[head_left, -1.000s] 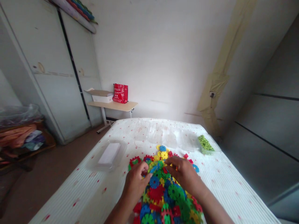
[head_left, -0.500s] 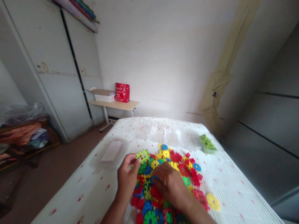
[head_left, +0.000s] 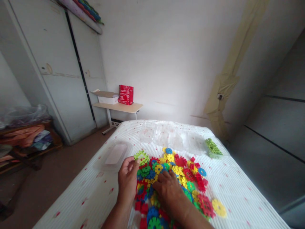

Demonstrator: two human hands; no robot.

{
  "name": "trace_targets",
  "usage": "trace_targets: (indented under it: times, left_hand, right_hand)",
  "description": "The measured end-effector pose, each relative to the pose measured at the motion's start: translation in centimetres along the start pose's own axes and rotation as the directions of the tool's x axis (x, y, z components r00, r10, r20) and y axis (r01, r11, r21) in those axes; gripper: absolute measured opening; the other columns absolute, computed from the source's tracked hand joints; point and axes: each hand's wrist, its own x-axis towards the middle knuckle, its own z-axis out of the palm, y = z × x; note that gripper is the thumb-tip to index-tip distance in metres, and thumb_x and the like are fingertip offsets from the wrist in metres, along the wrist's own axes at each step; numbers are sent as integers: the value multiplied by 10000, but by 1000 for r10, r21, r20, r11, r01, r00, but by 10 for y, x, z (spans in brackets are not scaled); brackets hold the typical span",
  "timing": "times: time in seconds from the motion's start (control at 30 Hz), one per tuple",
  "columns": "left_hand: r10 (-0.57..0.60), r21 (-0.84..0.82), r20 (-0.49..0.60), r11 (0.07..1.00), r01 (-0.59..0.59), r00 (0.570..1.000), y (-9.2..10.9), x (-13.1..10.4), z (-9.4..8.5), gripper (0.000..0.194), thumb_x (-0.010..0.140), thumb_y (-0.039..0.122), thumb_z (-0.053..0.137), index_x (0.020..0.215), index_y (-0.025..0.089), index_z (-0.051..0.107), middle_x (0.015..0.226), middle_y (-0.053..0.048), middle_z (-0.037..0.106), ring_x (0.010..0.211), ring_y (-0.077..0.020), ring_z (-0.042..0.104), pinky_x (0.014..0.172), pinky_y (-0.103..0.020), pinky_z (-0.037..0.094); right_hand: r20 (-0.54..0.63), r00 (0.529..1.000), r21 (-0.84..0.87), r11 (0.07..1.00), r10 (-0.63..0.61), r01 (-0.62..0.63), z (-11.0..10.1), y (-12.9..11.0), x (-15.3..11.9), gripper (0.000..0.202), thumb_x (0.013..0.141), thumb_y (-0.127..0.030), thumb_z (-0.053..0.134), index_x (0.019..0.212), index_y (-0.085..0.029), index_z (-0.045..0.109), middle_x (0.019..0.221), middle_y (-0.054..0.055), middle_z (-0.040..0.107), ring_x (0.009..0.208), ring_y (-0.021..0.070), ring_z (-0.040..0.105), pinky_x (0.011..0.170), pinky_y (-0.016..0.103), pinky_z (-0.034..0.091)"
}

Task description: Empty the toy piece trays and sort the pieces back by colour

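Note:
My left hand (head_left: 128, 178) pinches a light-green square lattice building piece (head_left: 144, 155) between thumb and fingers, over the left edge of a heap. The heap is a mix of plastic building pieces: yellow notched discs (head_left: 158, 169), blue and green ones, and red square lattices (head_left: 206, 205). In the middle of it, my right hand (head_left: 168, 189) points down with fingers curled among the pieces. Its fingertips are hidden, so whatever they grip does not show. A yellow-green piece (head_left: 155, 201) lies just below that hand.
Several clear plastic containers (head_left: 175, 140) stand along the table's far side. The rightmost container holds light-green pieces (head_left: 212, 147). A clear lidlike tray (head_left: 128, 148) with a pale card lies left. One yellow disc (head_left: 219, 208) sits apart at right. Behind is a side table (head_left: 128, 107) with a red bag.
My left hand has shifted slightly left with the light-green piece, which is now tilted. My right hand has moved a little within the heap, and red pieces beneath it have shifted, exposing the yellow-green one.

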Motion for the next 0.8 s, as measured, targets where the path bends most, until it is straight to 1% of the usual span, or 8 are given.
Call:
trace_targets:
  times: [0.13, 0.23, 0.33, 0.43, 0.5, 0.57, 0.63, 0.8]
  left_hand:
    - [-9, 14, 30, 1000, 9, 1000, -3, -2, 1, 336, 664, 403, 676, 866, 171, 540, 679, 32, 583, 636, -116, 551, 599, -203, 432]
    - [-13, 35, 103, 999, 10, 995, -5, -5, 3, 301, 675, 399, 666, 829, 179, 531, 671, 35, 581, 641, -118, 555, 614, -204, 433]
    - [-31, 90, 220, 996, 12, 975, -5, -11, 9, 262, 675, 394, 659, 776, 180, 546, 665, 34, 590, 653, -124, 565, 625, -202, 434]
    - [-54, 166, 319, 986, 0, 946, -5, -18, 15, 249, 646, 383, 666, 741, 168, 584, 643, 27, 586, 621, -127, 553, 593, -206, 430]
    - [-65, 196, 354, 981, -7, 933, -5, -22, 19, 240, 635, 374, 662, 735, 163, 607, 628, 24, 587, 599, -125, 545, 574, -210, 428]
    - [-70, 204, 375, 979, -8, 924, -5, -26, 22, 235, 634, 371, 654, 736, 162, 622, 628, 19, 598, 595, -125, 551, 572, -214, 434]
    - [-77, 201, 387, 980, -2, 919, -4, -28, 24, 241, 635, 373, 650, 749, 161, 632, 637, 14, 609, 591, -124, 558, 561, -215, 438]
    - [-174, 187, 401, 977, 106, 899, -1, -32, 26, 338, 622, 424, 664, 820, 152, 631, 584, 23, 595, 457, -100, 517, 427, -203, 395]
  right_hand:
    - [-13, 998, 65, 996, 56, -55, -14, 10, -3, 131, 762, -126, 515, 801, -186, 625, 830, 68, 645, 850, 202, 546, 757, 333, 371]
    - [-110, 981, 245, 961, 157, -126, -22, 27, -9, 157, 701, -76, 517, 757, -188, 611, 775, 27, 636, 759, 150, 549, 685, 257, 367]
    - [-184, 942, 501, 852, 280, -155, -24, 47, -15, 105, 721, -114, 518, 734, -185, 593, 660, -18, 574, 611, 105, 497, 558, 208, 340]
    - [-198, 921, 690, 715, 335, -112, -24, 60, -18, 62, 745, -195, 549, 780, -180, 598, 609, -36, 528, 550, 96, 454, 505, 199, 337]
    - [-227, 914, 725, 686, 336, -72, -25, 61, -19, 84, 744, -202, 557, 804, -176, 610, 650, -22, 555, 577, 104, 476, 533, 208, 369]
    - [-247, 914, 719, 693, 322, -50, -27, 58, -18, 98, 743, -192, 553, 809, -175, 623, 695, -5, 585, 606, 113, 501, 566, 220, 388]
    - [-247, 913, 709, 703, 324, -58, -30, 54, -18, 105, 741, -184, 544, 803, -173, 628, 690, -4, 583, 603, 114, 504, 562, 221, 384]
    - [-220, 902, 722, 684, 371, -105, -30, 50, -16, 128, 729, -170, 535, 826, -169, 617, 613, -34, 532, 556, 100, 467, 516, 205, 350]
